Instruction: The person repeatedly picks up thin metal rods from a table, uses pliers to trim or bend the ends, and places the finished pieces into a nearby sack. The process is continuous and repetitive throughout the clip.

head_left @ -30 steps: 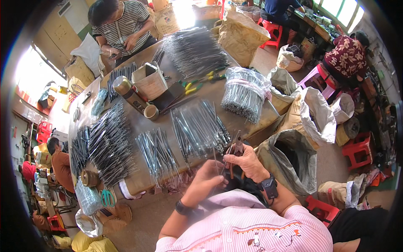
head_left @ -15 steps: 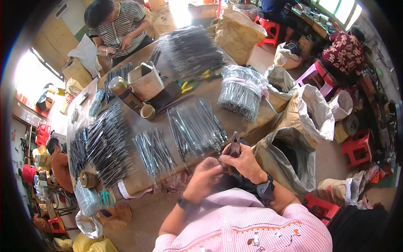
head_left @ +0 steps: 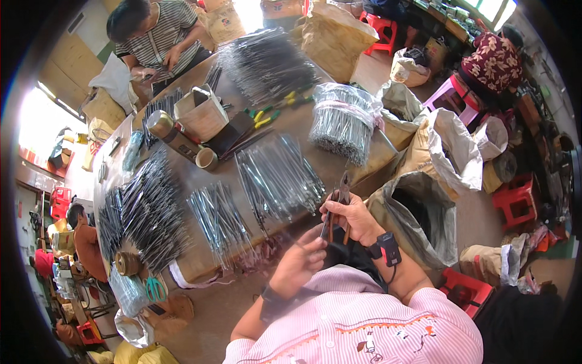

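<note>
In front of my chest, over the table's near edge, my right hand [head_left: 357,217] is wrapped round a pair of pliers [head_left: 345,193]. The jaws point up and away from me, and the handles come out below the palm. My left hand [head_left: 300,261] is just left of it, fingers curled and slightly blurred. Its fingertips pinch close to the handles at something thin and dark that I cannot make out. Nearest beyond my hands lies a pile of shiny thin metal strips [head_left: 280,179], with a smaller pile of strips [head_left: 218,221] to its left.
Dark strips [head_left: 154,212] are heaped at the left of the table [head_left: 182,173]. A plastic-wrapped bundle [head_left: 344,127] stands at its right edge. Behind are a thermos [head_left: 173,130], a box [head_left: 200,115] and yellow-handled pliers [head_left: 265,118]. An open sack [head_left: 418,221] stands to my right. Co-workers sit around.
My right hand has tilted the pliers so the handles show more. My left hand has shifted slightly down, its fingers less tightly curled. The view has shifted a little.
</note>
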Demonstrator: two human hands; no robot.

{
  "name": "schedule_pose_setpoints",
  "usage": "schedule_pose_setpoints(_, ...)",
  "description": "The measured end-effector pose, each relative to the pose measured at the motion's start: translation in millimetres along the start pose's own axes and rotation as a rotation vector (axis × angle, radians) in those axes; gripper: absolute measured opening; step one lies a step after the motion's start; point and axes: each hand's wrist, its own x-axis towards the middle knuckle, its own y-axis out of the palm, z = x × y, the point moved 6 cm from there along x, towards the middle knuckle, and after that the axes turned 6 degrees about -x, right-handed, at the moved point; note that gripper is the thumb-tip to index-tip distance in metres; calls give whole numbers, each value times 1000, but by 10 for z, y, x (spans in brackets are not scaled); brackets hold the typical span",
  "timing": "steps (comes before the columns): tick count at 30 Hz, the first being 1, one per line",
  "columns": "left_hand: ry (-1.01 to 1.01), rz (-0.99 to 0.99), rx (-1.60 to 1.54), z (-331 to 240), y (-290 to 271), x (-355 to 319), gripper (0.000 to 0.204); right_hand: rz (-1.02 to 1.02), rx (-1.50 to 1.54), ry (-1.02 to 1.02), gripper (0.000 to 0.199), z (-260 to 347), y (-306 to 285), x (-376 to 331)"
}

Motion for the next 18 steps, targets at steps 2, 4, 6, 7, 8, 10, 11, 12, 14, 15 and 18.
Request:
schedule_pose_setpoints(2, -18, -7, -50, 25, -6, 9, 46, 16, 18, 48, 19, -58, -33, 36)
schedule_pose_setpoints(4, -33, 2, -108, 48, -5, 19, 46, 22, 23, 67, 18, -109, -59, 77)
schedule_pose_setpoints(6, -43, 1, -125, 57, -18, 18, 45, 42, 45, 77, 15, -158, -73, 103)
schedule_pose_setpoints(7, -46, 21, -153, 57, -14, 18, 44, 60, 65, 77, 13, -178, -72, 114)
schedule_pose_setpoints(8, -61, 7, -157, 62, -30, 18, 44, 78, 85, 76, 12, -193, -71, 117)
schedule_pose_setpoints(10, -82, 11, -204, 61, -39, 24, 43, 73, 106, 82, 12, -221, -90, 111)
schedule_pose_setpoints(11, -94, 6, -193, 68, -47, 28, 42, 70, 116, 86, 12, -232, -96, 103)
schedule_pose_setpoints(12, -104, 3, -197, 72, -51, 34, 42, 62, 108, 91, 12, -240, -103, 96)
schedule_pose_setpoints(14, -117, -8, -201, 84, -59, 41, 41, 58, 106, 101, 12, -240, -104, 79)
schedule_pose_setpoints(15, -120, -15, -201, 89, -62, 42, 41, 52, 96, 99, 12, -229, -105, 70)
schedule_pose_setpoints(18, -126, -25, -186, 106, -60, 40, 41, 58, 94, 92, 13, -191, -86, 37)
